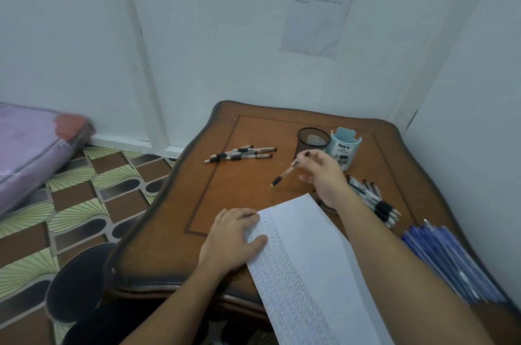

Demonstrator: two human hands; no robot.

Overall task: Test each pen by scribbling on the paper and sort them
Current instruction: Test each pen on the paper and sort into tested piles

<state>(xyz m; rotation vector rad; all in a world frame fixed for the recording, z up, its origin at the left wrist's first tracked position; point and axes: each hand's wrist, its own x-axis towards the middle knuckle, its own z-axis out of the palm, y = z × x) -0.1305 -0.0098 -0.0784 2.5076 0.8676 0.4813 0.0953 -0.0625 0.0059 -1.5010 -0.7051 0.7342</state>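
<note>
1. Head view showed your right grip (324, 172) pinching one pen (284, 172) by its back end. The tip slanted down and left above the surface (174, 232), just beyond the paper (310, 274).
2. Your left grip (234, 239) was released, its fingers flat and pressing the paper's left edge down.
3. Done, as far as I could judge: the paper carried many rows of scribbles. A small group of black pens (242, 153) lay together at the far left, likely a sorted lot.
4. Probably left: a pile of black pens (376, 202) lay just right of your right forearm, and a heap of blue pens (451, 260) sat at the right edge. I could not tell which of these you had tested.
5. The mesh cup (313, 139) and pale blue holder (345, 147) stood at the back, near the held pen.
</note>
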